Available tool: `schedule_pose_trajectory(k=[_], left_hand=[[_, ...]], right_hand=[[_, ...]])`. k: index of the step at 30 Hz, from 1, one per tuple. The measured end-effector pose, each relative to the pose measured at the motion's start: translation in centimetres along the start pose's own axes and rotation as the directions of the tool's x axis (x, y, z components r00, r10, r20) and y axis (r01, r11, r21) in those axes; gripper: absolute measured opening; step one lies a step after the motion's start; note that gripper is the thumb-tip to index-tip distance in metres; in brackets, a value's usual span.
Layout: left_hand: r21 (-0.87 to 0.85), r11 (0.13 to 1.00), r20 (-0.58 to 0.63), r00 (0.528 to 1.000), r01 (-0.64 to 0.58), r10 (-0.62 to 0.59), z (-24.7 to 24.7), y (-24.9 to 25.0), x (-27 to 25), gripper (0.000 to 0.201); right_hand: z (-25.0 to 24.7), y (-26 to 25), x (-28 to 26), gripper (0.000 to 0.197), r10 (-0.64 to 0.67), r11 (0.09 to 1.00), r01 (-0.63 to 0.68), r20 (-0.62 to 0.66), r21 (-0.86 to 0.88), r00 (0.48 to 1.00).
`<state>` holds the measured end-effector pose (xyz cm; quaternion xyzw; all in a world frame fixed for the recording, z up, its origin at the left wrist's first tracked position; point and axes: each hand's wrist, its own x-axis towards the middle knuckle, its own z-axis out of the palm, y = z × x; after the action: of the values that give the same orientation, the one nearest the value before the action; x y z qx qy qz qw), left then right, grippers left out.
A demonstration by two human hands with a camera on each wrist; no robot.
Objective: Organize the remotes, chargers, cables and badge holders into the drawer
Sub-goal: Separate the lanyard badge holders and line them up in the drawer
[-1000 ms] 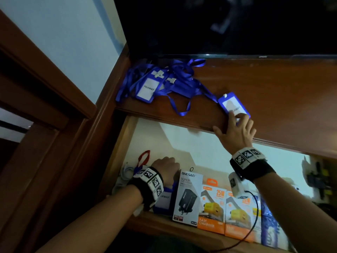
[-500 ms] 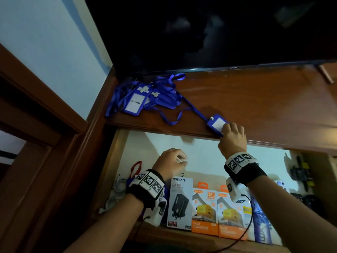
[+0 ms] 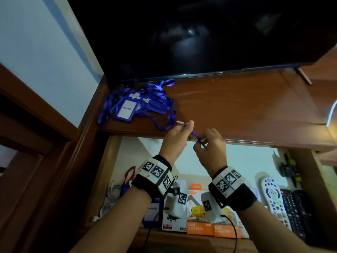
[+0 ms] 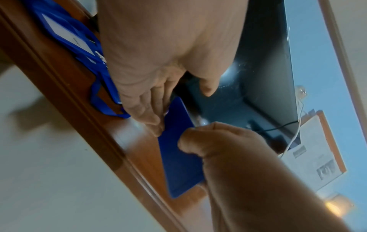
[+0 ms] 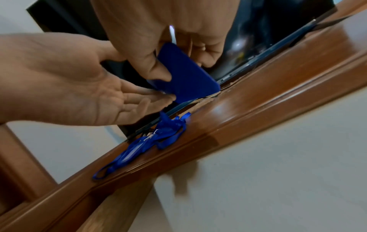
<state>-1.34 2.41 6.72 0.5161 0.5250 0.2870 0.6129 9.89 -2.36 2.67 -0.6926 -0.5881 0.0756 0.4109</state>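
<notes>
A blue badge holder (image 3: 198,140) hangs in the air just off the front edge of the wooden top (image 3: 246,106). My right hand (image 3: 204,143) pinches it, thumb on its flat blue back (image 5: 188,75). My left hand (image 3: 184,128) is beside it with fingers stretched out, touching the holder's clip end (image 4: 164,119). Its lanyard (image 3: 164,125) trails back to a pile of blue badge holders (image 3: 131,106) at the top's left rear. Below lies the open drawer (image 3: 109,161).
In the drawer stand charger boxes (image 3: 199,225), a white remote (image 3: 271,196), black remotes (image 3: 293,209), white cables (image 3: 109,196) and another badge holder (image 3: 152,212). A dark TV (image 3: 200,33) stands on the top behind the pile.
My right hand has lifted the badge holder off the top's front edge. My left hand has come up out of the drawer to meet it.
</notes>
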Motion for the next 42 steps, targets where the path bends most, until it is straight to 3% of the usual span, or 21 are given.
schedule_pose_trajectory(k=[3,6,8,11,13,15,17,19,22,24,26,29,31,34,36,40,42], left_hand=[[0.027,1.000,-0.040,0.999,0.000,0.001,-0.6,0.5,0.3,0.038],[0.094,0.996,-0.066,0.998,0.003,0.003,-1.2,0.1,-0.1,0.009],[0.077,0.997,-0.085,0.996,0.005,0.002,-1.5,-0.3,-0.5,0.006],[0.077,0.997,-0.112,0.994,0.005,0.004,-2.3,-1.2,-0.8,0.013],[0.059,0.998,-0.150,0.988,0.032,-0.023,-3.2,-1.8,-0.9,0.023],[0.040,0.998,-0.166,0.985,0.040,-0.033,-4.1,-2.1,-1.1,0.036],[-0.004,1.000,-0.149,0.989,0.023,-0.023,-5.0,-2.1,-1.3,0.044],[-0.034,0.999,-0.096,0.995,-0.006,0.003,-6.1,-1.7,-1.8,0.049],[-0.030,0.998,-0.015,0.998,-0.061,0.061,-7.4,-0.9,-2.9,0.052],[-0.014,0.995,0.021,0.995,-0.101,0.101,-8.0,-0.4,-3.5,0.054],[-0.013,0.990,0.046,0.989,-0.144,0.144,-8.7,0.2,-4.0,0.055],[-0.058,0.982,0.042,0.983,-0.178,0.181,-10.2,0.6,-4.7,0.052],[-0.109,0.970,0.040,0.974,-0.218,0.224,-11.1,1.0,-5.2,0.049],[-0.187,0.943,0.021,0.959,-0.274,0.283,-12.1,1.8,-5.6,0.049],[-0.248,0.919,0.002,0.949,-0.305,0.316,-12.8,2.3,-5.7,0.048],[-0.291,0.897,-0.058,0.942,-0.332,0.330,-13.6,2.7,-5.5,0.047],[-0.303,0.888,-0.086,0.938,-0.347,0.337,-13.8,2.8,-5.4,0.048]], right_hand=[[-0.2,-0.5,-0.6,0.008,-0.078,0.997,0.078,0.030,-0.009,0.997],[-0.2,-1.0,-1.3,0.014,-0.133,0.991,0.132,0.063,0.029,0.989],[-0.1,-1.2,-1.7,0.014,-0.161,0.986,0.157,0.087,0.051,0.983],[0.2,-1.3,-2.0,0.012,-0.192,0.978,0.171,0.187,0.122,0.964],[0.3,-1.6,-1.8,0.021,-0.173,0.973,0.133,0.211,0.191,0.962],[0.4,-2.2,-0.9,0.023,-0.106,0.969,0.057,0.196,0.240,0.975],[1.1,-2.0,0.7,0.012,-0.022,0.967,-0.032,0.211,0.252,0.977],[2.0,-1.5,2.8,0.034,0.059,0.925,-0.176,0.328,0.338,0.943],[2.5,-2.1,5.0,0.065,0.035,0.715,-0.410,0.556,0.567,0.830],[2.7,-3.3,5.8,0.070,-0.079,0.743,-0.368,0.620,0.559,0.781],[3.7,-4.1,6.0,0.063,-0.152,0.780,-0.301,0.631,0.550,0.761],[6.1,-4.4,6.4,0.032,-0.135,0.802,-0.265,0.595,0.535,0.792],[7.7,-4.1,7.0,0.010,-0.041,0.848,-0.277,0.577,0.452,0.816],[9.0,-3.0,8.6,0.014,0.172,0.917,-0.318,0.480,0.243,0.861],[8.5,-2.5,10.1,0.005,0.253,0.934,-0.330,0.404,0.135,0.879],[5.7,-1.7,13.7,0.023,0.411,0.896,-0.443,0.305,0.042,0.859],[4.1,-1.1,15.6,0.027,0.442,0.887,-0.459,0.197,0.045,0.875]])
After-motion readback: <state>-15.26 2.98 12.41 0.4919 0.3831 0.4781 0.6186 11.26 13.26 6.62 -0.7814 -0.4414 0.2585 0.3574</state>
